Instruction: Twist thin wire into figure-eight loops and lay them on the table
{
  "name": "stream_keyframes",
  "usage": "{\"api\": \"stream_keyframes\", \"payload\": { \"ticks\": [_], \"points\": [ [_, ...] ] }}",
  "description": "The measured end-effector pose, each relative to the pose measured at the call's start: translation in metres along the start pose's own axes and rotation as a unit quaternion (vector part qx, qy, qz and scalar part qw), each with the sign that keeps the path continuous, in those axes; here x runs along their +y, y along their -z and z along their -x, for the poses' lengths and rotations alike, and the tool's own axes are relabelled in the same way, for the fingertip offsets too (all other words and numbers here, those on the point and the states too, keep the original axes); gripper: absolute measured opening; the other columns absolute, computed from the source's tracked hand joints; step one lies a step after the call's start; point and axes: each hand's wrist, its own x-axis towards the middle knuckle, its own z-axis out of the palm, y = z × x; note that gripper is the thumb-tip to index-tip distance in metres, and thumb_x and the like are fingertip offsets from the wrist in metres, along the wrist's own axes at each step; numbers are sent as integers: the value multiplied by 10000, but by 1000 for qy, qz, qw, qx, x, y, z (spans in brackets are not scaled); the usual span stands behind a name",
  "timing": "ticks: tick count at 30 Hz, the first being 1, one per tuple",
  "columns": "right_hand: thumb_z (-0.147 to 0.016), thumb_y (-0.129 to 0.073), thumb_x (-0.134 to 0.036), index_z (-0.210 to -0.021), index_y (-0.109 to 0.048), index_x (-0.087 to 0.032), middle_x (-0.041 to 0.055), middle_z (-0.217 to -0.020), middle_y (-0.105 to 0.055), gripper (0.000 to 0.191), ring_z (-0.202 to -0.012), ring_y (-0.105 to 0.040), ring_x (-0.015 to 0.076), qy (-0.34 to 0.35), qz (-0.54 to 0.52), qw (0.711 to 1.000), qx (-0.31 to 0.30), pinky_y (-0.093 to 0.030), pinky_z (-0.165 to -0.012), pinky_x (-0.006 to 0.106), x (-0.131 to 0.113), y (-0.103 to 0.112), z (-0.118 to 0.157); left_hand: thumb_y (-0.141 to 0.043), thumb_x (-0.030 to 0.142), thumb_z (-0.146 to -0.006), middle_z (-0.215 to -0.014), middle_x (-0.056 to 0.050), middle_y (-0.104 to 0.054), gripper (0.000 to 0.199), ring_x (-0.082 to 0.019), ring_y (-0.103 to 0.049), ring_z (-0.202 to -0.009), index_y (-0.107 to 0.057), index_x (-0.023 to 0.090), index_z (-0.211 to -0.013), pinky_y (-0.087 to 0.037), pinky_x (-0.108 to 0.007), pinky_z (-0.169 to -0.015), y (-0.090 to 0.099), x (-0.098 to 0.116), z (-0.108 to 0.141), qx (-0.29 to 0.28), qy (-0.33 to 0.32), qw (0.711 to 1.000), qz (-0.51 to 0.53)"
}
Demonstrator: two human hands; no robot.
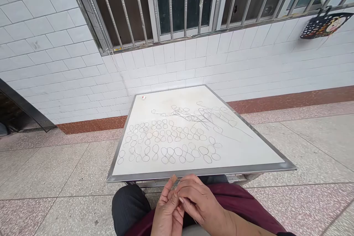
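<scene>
Just off the near edge of the table, my left hand [168, 208] and my right hand [203, 197] meet, fingertips pinched together. A thin wire [195, 222] shows faintly below the fingers of my right hand; most of it is hidden. Tan tape [173, 178] covers one fingertip of my left hand. On the white tabletop [243, 155], figure-eight wire loops [168, 151] lie in rows across the left and middle. Farther back to the right is a loose tangle of wires [190, 114] with looped ends and long straight tails.
A small red-and-white object [143, 98] sits at the table's far left corner. Grey metal edging [199, 172] frames the tabletop. Behind stands a white tiled wall [177, 62] with a barred window [185, 3]. A polka-dot bag [323, 25] hangs from the bars at right.
</scene>
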Motion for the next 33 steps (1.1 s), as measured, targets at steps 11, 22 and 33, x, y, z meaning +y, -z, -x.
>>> {"api": "stream_keyframes", "payload": {
  "ticks": [11,22,33],
  "points": [
    [-889,-549,-111,-906,-626,-195,43,-926,-692,115,-925,-583,200,52,119,992,-10,-500,-806,354,-1,5,1,-700,118,-775,-1054,-58,-725,283,-101,-693,-778,-724,222,-1037,-532,-135,-639,4,-1,0,62,-1,998,2],
    [-886,-580,-92,-943,-633,-177,43,-933,-707,116,-864,-572,170,89,86,992,-31,-521,-765,290,0,8,-5,-759,66,-715,-784,-24,-716,464,-106,-690,-704,-617,213,-1132,-523,-169,-615,-11,15,3,133,-33,990,-31],
    [-1001,-394,-251,-944,-574,-213,58,-850,-625,192,-800,-575,160,-37,-141,989,-28,-517,-686,298,-6,14,3,-766,199,-727,-704,28,-628,518,-97,-587,-623,-530,207,-1188,-468,-191,-564,-40,25,23,56,-185,967,-168]
  ]
}}
